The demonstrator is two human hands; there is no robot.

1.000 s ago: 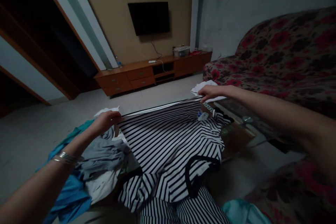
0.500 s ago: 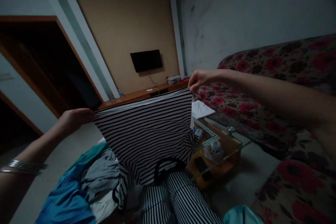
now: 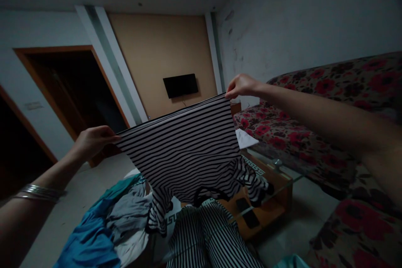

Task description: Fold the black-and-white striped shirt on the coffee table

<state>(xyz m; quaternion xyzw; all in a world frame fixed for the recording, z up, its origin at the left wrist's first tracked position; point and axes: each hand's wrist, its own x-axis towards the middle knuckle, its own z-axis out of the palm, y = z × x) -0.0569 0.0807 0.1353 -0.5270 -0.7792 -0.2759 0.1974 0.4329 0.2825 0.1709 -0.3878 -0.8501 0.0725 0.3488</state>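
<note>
A black-and-white striped shirt (image 3: 185, 146) hangs upside down, stretched between my two hands in front of me. My left hand (image 3: 97, 139) pinches one corner of its hem, and my right hand (image 3: 240, 86) pinches the other corner, held higher. The collar with its dark band points down over my striped trousers (image 3: 216, 234). Both sleeves dangle, the right-hand one over the glass table. Left of the shirt lies a pile of clothes (image 3: 91, 234) in blue, teal, grey and white.
A glass-topped coffee table (image 3: 279, 194) with a wooden base stands ahead, a white cloth or paper (image 3: 246, 138) at its far end. A floral sofa (image 3: 326, 88) runs along the right wall. A television (image 3: 180, 86) hangs on the far wall, left of it a doorway (image 3: 78, 88).
The view has tilted upward. The shirt has swung up and outward, away from my lap, its sleeves spreading to the sides. Both hands keep their pinch on the hem.
</note>
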